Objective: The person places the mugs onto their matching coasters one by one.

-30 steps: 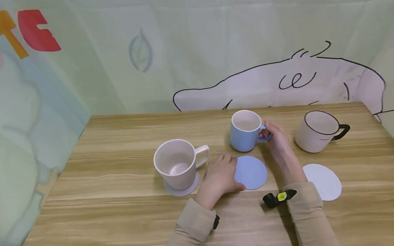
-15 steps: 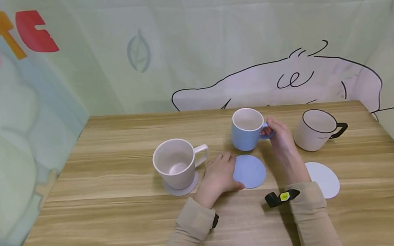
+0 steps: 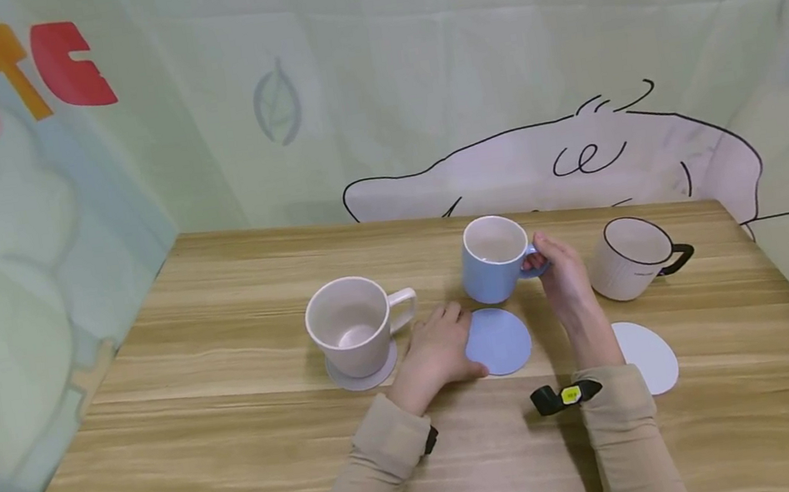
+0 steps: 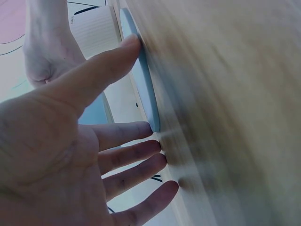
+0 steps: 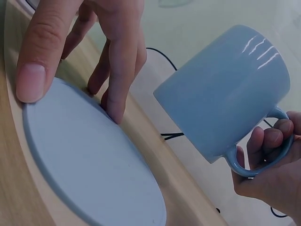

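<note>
Over wooden table (image 3: 189, 451), gripping blue mug (image 3: 488, 279) by handle (image 5: 241, 171) with right hand (image 3: 564, 277), likely for control; touching blue coaster (image 3: 500, 340) just nearer with left hand (image 3: 438, 351) spread wide, perhaps steadying it.

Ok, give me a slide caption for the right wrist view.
Right grip holds the blue mug by its handle, off the table, while the left grip touches the blue coaster.

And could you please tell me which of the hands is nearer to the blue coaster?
The left hand is nearer, touching the edge of the blue coaster. The right hand is apart, farther back and to the right, gripping the blue mug by its handle.
</note>
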Tool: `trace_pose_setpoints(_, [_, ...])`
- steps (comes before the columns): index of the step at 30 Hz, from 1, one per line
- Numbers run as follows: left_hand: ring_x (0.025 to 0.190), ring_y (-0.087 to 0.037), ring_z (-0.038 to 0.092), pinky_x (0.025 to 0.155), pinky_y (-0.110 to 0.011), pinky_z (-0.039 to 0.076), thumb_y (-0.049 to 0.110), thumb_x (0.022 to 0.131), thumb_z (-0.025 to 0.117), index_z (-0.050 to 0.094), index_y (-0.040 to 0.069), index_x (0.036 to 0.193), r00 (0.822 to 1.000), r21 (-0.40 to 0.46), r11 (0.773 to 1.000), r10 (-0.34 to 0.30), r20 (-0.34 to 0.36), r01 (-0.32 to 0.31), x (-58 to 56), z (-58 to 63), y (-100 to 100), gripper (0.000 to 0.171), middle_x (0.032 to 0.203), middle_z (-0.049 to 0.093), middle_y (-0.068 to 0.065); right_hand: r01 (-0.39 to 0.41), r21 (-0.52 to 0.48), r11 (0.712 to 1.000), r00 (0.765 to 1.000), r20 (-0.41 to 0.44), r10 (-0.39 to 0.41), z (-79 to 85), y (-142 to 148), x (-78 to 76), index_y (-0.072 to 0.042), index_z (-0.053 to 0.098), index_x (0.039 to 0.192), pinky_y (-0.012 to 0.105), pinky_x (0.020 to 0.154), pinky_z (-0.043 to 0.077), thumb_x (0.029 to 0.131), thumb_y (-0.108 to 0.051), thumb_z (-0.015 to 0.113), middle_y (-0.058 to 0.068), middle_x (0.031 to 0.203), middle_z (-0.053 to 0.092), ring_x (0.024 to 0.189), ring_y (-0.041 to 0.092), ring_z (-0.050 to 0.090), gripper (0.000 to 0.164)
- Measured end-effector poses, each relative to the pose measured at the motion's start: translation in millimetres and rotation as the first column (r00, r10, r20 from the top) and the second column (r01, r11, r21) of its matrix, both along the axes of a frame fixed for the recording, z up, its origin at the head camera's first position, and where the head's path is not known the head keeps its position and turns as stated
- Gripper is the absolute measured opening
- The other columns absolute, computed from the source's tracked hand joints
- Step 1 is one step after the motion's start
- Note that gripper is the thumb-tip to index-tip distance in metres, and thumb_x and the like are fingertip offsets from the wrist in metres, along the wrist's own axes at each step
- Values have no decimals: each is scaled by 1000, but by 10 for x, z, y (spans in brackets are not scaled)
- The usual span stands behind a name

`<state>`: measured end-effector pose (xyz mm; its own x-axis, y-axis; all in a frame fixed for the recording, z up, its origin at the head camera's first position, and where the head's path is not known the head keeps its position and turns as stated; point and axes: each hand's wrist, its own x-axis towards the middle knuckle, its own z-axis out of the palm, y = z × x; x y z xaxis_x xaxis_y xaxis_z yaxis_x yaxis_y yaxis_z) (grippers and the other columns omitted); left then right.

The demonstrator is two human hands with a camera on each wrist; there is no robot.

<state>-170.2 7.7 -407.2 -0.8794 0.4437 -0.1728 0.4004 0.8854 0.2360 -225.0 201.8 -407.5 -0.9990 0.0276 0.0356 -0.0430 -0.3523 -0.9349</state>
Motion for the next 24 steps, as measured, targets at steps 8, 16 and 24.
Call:
trace_pose_setpoints(8, [123,-22,46,96,-44,46,48,73,79,50,8,138,1000,8,1000,-2,-1,2,5,-1,2,81,126,51,-7,5,-6,1000,1000,6,-5,-8,-3,56,-9,40,57,24,74,38,103,-10,31,-3,58,38,63,12,45,47])
trace_pose_setpoints(16, [124,-22,45,96,-44,46,50,74,78,47,7,141,1000,-17,1000,-2,13,2,5,6,0,84,129,50,-7,4,-4,1000,1000,17,-4,-26,0,141,-10,41,57,22,71,40,103,-8,30,-3,57,38,62,11,44,48])
trace_pose_setpoints(24, [127,-22,44,101,-46,44,49,75,77,46,7,142,1000,-10,1000,3,27,-3,-5,-3,3,85,134,49,-7,7,-12,1000,1000,15,-7,-25,35,206,-10,40,57,22,72,39,104,-10,30,-3,58,37,63,10,44,47])
